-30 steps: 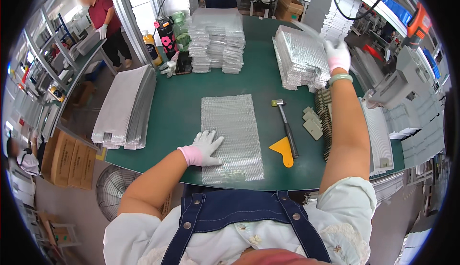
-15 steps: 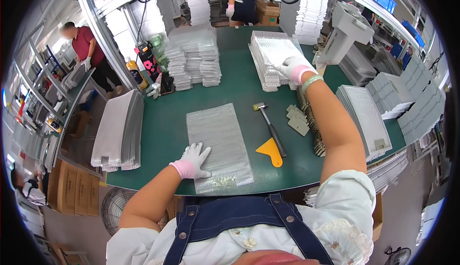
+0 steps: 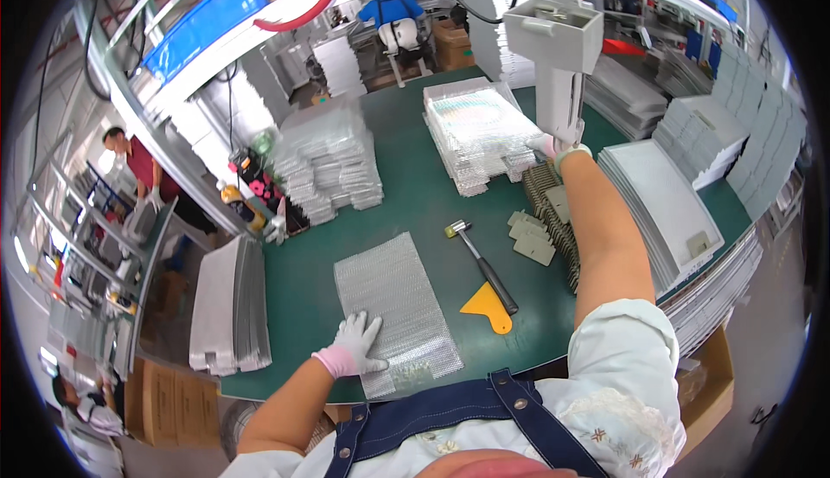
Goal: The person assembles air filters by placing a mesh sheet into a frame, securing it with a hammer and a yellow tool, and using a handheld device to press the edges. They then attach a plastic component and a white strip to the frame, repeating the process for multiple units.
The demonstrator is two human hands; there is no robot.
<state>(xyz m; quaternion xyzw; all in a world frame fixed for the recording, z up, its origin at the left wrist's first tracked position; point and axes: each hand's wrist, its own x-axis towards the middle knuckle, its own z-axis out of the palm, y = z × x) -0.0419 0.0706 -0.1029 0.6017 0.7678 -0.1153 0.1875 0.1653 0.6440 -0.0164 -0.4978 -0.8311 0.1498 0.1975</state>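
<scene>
A textured silvery sheet (image 3: 393,292) is lying on the green table (image 3: 402,206) near its front edge, with the left hand (image 3: 356,346) pressing on it.
The gloved left hand is spreading its fingers open over the sheet's lower left part, gripping nothing; just right of the sheet, a yellow scraper (image 3: 491,308) and a dark-handled hammer (image 3: 489,275) are lying side by side, and beyond them a few loose tan plates (image 3: 532,238) are resting beside a long row of similar plates (image 3: 560,236); the right hand (image 3: 545,144) is reaching to the near right corner of a shiny stack (image 3: 475,128), but a grey holder (image 3: 553,72) is mostly hiding it, so whether it is gripping anything cannot be told; farther left, a clear-wrapped pile (image 3: 328,154) is standing.
</scene>
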